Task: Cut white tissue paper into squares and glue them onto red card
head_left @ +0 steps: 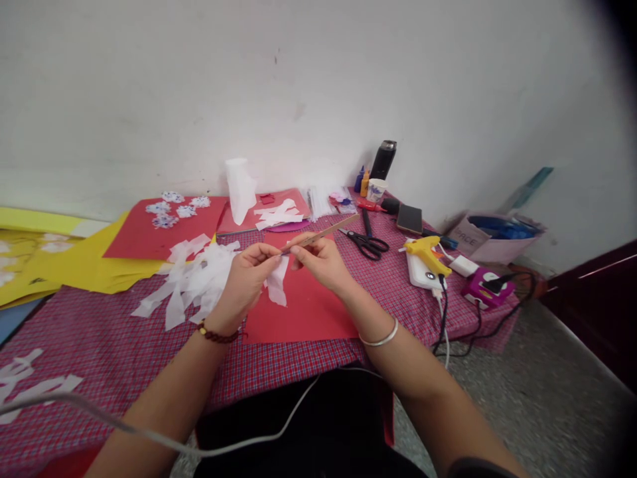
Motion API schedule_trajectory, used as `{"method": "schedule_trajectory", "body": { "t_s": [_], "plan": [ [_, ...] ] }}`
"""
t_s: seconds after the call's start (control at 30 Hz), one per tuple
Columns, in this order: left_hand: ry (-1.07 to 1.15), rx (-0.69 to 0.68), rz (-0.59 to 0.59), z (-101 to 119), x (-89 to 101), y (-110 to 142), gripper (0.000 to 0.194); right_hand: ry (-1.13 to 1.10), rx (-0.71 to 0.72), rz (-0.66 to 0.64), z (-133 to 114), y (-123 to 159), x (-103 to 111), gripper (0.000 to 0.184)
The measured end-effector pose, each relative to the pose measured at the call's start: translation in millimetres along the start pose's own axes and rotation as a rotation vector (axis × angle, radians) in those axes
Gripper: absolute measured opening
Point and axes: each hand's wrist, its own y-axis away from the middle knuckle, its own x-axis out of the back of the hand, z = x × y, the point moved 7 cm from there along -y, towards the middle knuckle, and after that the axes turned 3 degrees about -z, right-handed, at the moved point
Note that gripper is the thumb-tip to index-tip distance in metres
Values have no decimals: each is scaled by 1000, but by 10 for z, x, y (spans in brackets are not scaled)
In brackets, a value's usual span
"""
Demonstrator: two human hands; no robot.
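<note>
My left hand is closed in a pinch on a strip of white tissue paper that hangs down over a red paper sheet. My right hand is closed on a thin wooden stick that slants up to the right, its near end meeting the top of the paper strip between both hands. A beaded bracelet sits on my left wrist and a silver bangle on my right. A heap of white paper strips lies just left of my left hand.
Black scissors, a yellow glue gun with cords, a phone, small bottles and a black flask stand at the right. Red and yellow sheets with paper flowers lie at the back left on the checked cloth. A white cable crosses my lap.
</note>
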Motion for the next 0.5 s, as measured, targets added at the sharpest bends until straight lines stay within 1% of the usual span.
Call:
{"method": "schedule_trajectory", "body": {
  "t_s": [0.23, 0.3, 0.37, 0.43, 0.47, 0.5],
  "plan": [
    [-9, 17, -40, -20, -23, 0, 20, -1, 0, 27, 2, 5, 3, 26],
    [-43, 5, -31, -2, -20, 5, 19, -20, 2, 41, 7, 0, 15, 26],
    [-154, -49, 40, 70, 18, 19, 17, -38, -9, 61, 26, -6, 35, 27],
    [-333, -122, 154, 187, 65, 52, 12, -47, -25, 87, 47, -10, 59, 27],
    [-414, -148, 190, 242, 69, 70, 9, -48, -30, 99, 54, -11, 70, 26],
    [-471, -159, 198, 280, 56, 84, 6, -48, -31, 108, 57, -12, 78, 25]
  ]
}}
